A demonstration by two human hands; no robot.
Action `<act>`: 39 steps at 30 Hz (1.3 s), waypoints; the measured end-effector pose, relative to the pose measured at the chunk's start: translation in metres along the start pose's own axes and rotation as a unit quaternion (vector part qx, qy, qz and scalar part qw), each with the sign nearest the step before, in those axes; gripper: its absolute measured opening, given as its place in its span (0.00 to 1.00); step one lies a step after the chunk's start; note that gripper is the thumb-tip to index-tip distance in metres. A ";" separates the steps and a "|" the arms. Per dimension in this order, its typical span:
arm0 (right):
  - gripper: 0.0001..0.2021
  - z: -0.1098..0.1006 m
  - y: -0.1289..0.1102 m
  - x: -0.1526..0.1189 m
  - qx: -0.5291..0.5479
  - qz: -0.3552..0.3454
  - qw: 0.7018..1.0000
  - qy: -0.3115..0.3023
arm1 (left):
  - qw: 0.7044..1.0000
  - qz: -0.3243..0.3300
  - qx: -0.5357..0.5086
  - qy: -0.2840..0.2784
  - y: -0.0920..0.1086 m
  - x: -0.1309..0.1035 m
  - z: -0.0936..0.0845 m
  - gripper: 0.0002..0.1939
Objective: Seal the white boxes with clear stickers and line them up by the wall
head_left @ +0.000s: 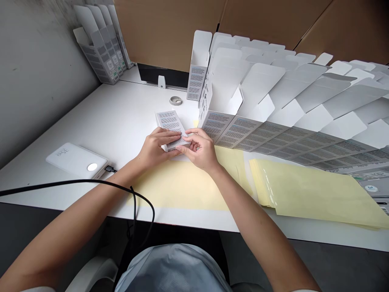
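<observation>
A small white printed carton (169,120) lies tilted on the table in front of me, covered with lines of small text. My left hand (158,145) grips it from the left, fingers across its top face and thumb at the near end. At its near right corner, my right hand (200,148) pinches the edge between thumb and forefinger, the other fingers curled in. Both hands hide the carton's near end in part. Beneath my wrists is a yellow sheet (182,186) on the white tabletop.
Rows of open-topped cartons (252,129) stand at the right, with more at the back left (103,61). A yellow sheet stack (316,194) lies at right. A white power bank (75,160), black cable (75,181) and tape ring (175,100) are on the table (133,105). Brown cardboard (164,32) stands behind.
</observation>
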State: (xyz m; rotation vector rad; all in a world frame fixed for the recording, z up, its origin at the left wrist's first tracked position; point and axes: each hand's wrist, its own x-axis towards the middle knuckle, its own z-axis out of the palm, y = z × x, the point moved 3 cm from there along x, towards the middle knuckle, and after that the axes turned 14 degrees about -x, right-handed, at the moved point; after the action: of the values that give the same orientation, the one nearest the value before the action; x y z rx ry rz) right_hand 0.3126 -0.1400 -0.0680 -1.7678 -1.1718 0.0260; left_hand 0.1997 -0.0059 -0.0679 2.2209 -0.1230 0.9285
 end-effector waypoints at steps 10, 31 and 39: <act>0.09 0.000 0.010 -0.001 0.016 -0.059 0.998 0.007 | 1.000 0.019 0.000 0.004 0.003 0.001 0.000 0.21; 0.10 0.001 0.007 0.000 -0.025 -0.060 0.998 -0.012 | 1.000 0.007 0.010 -0.016 0.003 0.000 -0.002 0.20; 0.13 0.008 0.012 0.000 0.068 0.029 0.997 0.000 | 1.000 -0.009 0.019 -0.017 0.004 0.001 -0.001 0.21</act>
State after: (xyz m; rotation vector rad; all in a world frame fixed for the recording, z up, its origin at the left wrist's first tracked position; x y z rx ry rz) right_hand 0.3173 -0.1352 -0.0811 -1.6826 -1.0927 0.1379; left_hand 0.1987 -0.0077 -0.0642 2.2704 -0.1004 0.8901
